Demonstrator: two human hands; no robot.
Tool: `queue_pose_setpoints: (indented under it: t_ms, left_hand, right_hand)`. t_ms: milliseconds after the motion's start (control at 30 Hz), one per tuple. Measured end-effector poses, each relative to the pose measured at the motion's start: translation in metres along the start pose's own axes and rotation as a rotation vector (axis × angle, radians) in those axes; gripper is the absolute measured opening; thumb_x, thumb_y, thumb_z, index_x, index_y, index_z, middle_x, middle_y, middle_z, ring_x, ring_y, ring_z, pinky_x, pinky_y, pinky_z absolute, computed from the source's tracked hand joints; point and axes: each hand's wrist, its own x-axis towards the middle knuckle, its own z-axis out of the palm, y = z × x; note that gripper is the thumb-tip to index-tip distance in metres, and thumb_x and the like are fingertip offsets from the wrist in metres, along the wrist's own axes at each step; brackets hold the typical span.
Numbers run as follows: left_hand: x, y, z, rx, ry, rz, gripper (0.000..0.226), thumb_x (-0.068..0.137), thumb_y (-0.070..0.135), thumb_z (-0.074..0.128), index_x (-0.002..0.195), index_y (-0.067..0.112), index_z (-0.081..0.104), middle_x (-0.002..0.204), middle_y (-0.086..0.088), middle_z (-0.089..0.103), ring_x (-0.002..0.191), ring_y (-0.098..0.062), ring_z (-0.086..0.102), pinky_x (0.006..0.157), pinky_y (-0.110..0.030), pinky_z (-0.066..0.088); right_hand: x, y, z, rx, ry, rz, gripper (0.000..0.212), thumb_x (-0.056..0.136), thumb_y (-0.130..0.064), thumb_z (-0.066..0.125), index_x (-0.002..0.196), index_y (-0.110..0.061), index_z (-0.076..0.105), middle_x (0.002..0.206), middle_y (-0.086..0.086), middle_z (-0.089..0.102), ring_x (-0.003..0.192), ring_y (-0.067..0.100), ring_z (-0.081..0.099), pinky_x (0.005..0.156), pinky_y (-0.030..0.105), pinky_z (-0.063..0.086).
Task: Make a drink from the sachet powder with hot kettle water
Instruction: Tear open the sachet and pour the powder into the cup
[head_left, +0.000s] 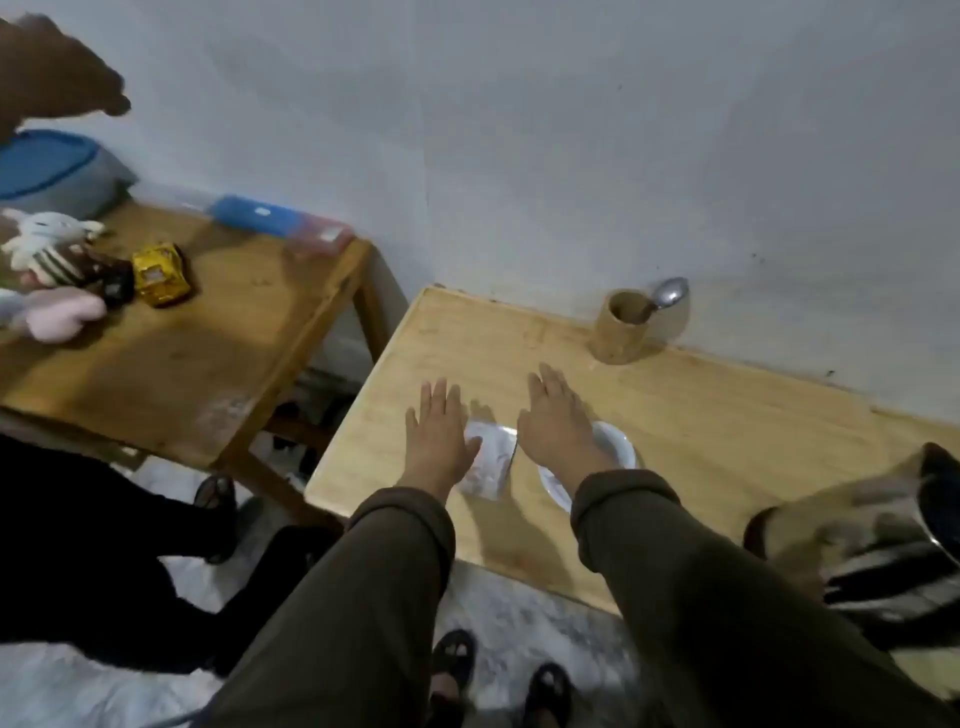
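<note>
A silvery sachet (488, 462) lies flat on the light wooden table (701, 415), between my two hands. My left hand (439, 434) is spread flat, palm down, at the sachet's left edge. Spread open too, my right hand (558, 423) hovers over a white saucer (618, 441) and hides much of it. A brown cup (621, 327) with a metal spoon (670, 293) in it stands at the back by the wall. A steel kettle (878, 540) with a black lid sits at the table's right end, blurred.
A second, darker wooden table (197, 353) on the left holds soft toys (47, 270), a yellow packet (161, 273), a blue case (260, 215) and a blue-lidded tub (47, 166). Another person's dark-clothed legs (93, 545) stand at left. My sandalled feet (493, 680) show below.
</note>
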Motion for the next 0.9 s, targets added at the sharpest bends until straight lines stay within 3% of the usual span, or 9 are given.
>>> queue_pose_setpoints:
  t_ms: [167, 333, 433, 600, 767, 833, 900]
  left_hand:
    - [0.005, -0.014, 0.033, 0.006, -0.116, -0.010, 0.087, 0.089, 0.052, 0.050, 0.153, 0.018, 0.002, 0.163, -0.004, -0.005, 0.151, -0.025, -0.008, 0.119, -0.045, 0.015]
    - [0.010, -0.026, 0.047, -0.066, -0.096, 0.035, 0.090, 0.083, 0.048, 0.061, 0.152, 0.016, 0.013, 0.162, -0.005, 0.008, 0.151, -0.025, 0.001, 0.115, -0.041, 0.022]
    - [0.012, -0.030, 0.051, -0.093, -0.092, 0.061, 0.089, 0.081, 0.046, 0.064, 0.151, 0.016, 0.017, 0.161, -0.005, 0.011, 0.151, -0.025, 0.003, 0.115, -0.040, 0.023]
    - [0.017, -0.033, 0.052, -0.117, -0.084, 0.105, 0.093, 0.077, 0.045, 0.069, 0.150, 0.017, 0.020, 0.160, -0.002, 0.017, 0.151, -0.023, 0.006, 0.114, -0.039, 0.025]
    - [0.025, -0.031, 0.046, -0.160, -0.078, 0.111, 0.094, 0.074, 0.038, 0.075, 0.149, 0.017, 0.023, 0.159, -0.002, 0.021, 0.150, -0.021, 0.010, 0.116, -0.038, 0.024]
    - [0.029, -0.029, 0.042, -0.221, -0.057, 0.112, 0.085, 0.073, 0.033, 0.075, 0.144, 0.017, 0.033, 0.152, -0.003, 0.035, 0.145, -0.022, 0.026, 0.112, -0.038, 0.030]
    - [0.033, -0.026, 0.037, -0.379, -0.029, 0.074, 0.060, 0.076, 0.028, 0.073, 0.130, 0.018, 0.049, 0.132, -0.004, 0.056, 0.126, -0.022, 0.050, 0.103, -0.036, 0.043]
  right_hand:
    - [0.026, -0.005, 0.026, 0.050, -0.179, 0.063, 0.052, 0.093, -0.008, 0.043, 0.144, -0.005, 0.031, 0.156, 0.012, 0.020, 0.144, 0.028, 0.024, 0.114, 0.035, 0.028]
    - [0.044, -0.004, 0.052, 0.046, -0.240, 0.109, 0.042, 0.088, -0.012, 0.049, 0.129, -0.007, 0.050, 0.130, 0.018, 0.055, 0.117, 0.037, 0.055, 0.097, 0.040, 0.049]
    - [0.047, -0.006, 0.059, 0.003, -0.256, 0.090, 0.035, 0.088, -0.010, 0.047, 0.123, -0.006, 0.053, 0.122, 0.019, 0.058, 0.109, 0.038, 0.058, 0.088, 0.038, 0.050]
    - [0.058, -0.007, 0.059, -0.008, -0.210, 0.126, 0.039, 0.088, -0.011, 0.050, 0.126, -0.007, 0.053, 0.128, 0.017, 0.057, 0.114, 0.036, 0.056, 0.095, 0.039, 0.050]
    - [0.059, -0.011, 0.049, 0.044, -0.139, 0.156, 0.030, 0.094, -0.012, 0.043, 0.115, 0.001, 0.060, 0.122, 0.019, 0.061, 0.114, 0.034, 0.055, 0.098, 0.039, 0.046]
    - [0.059, -0.014, 0.044, 0.092, -0.177, 0.162, 0.030, 0.095, -0.009, 0.042, 0.114, 0.003, 0.062, 0.122, 0.020, 0.062, 0.114, 0.034, 0.056, 0.097, 0.037, 0.046]
    - [0.058, -0.015, 0.036, 0.150, -0.187, 0.157, 0.028, 0.094, -0.009, 0.046, 0.116, 0.000, 0.061, 0.124, 0.017, 0.061, 0.116, 0.032, 0.055, 0.096, 0.034, 0.045]
